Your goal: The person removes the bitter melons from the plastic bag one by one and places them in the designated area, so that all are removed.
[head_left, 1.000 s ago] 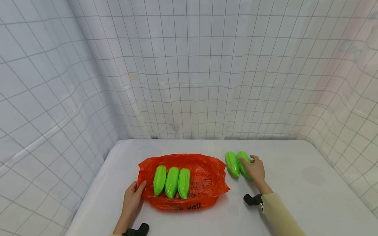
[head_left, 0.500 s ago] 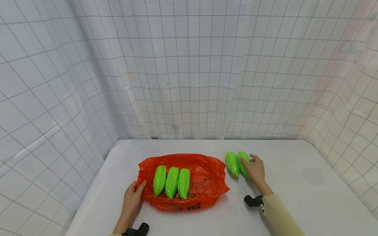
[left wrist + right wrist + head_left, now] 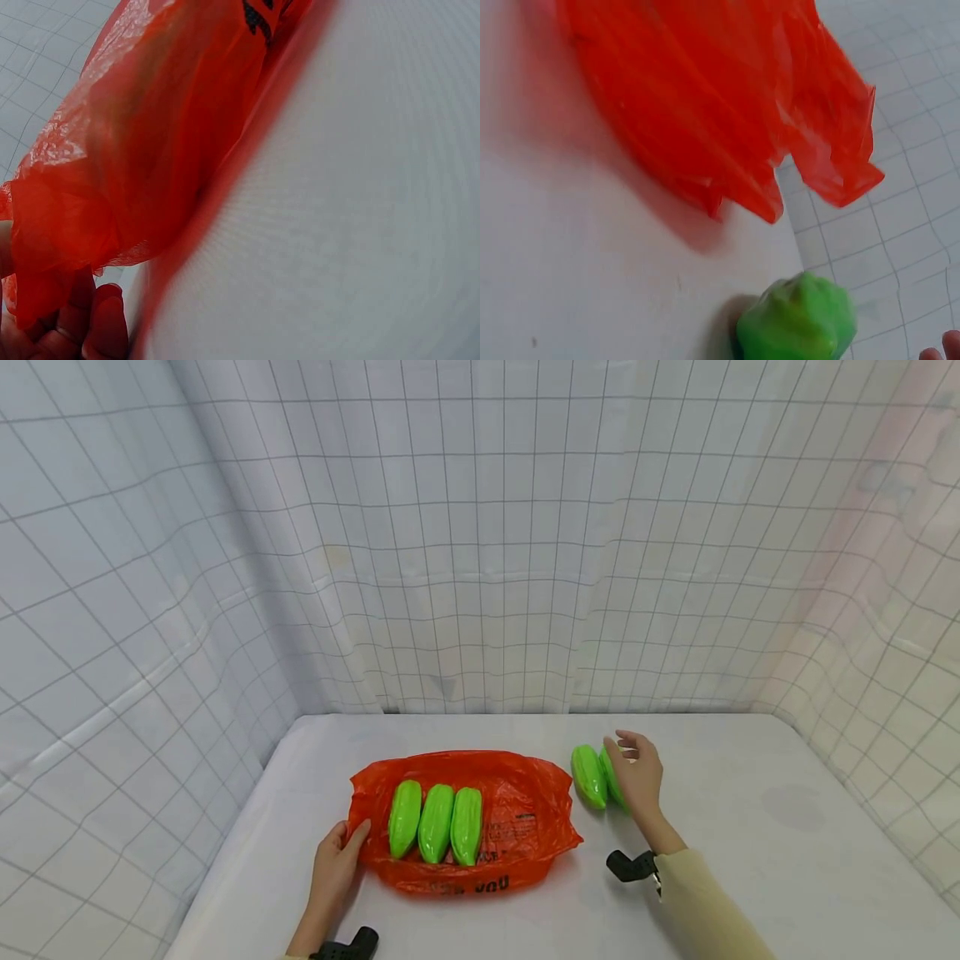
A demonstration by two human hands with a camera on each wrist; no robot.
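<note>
A red plastic bag [image 3: 525, 785] with black print lies spread on the table, its mouth gaping upward. Three glossy, bright green, ridged, elongated vegetables [image 3: 437, 823] lie side by side inside it. My left hand [image 3: 336, 864] pinches the bag's left edge between thumb and fingers, the film bunched there in the left wrist view. Right of the bag lie two more such green vegetables [image 3: 588, 777]. My right hand [image 3: 637, 772] is over the rightmost one and hides part of it, fingers loosely bent. In the right wrist view, fingertips [image 3: 951, 345] show apart from a green vegetable [image 3: 799, 319].
A white table [image 3: 750, 860] carries everything. White grid-patterned curtains [image 3: 465, 568] enclose its back and both sides. Black wrist devices [image 3: 632, 866] sit on both forearms.
My right hand has shifted forward and slightly left, its fingers now higher over the rightmost green vegetable. The left hand keeps its hold on the bag, which has stayed in place.
</note>
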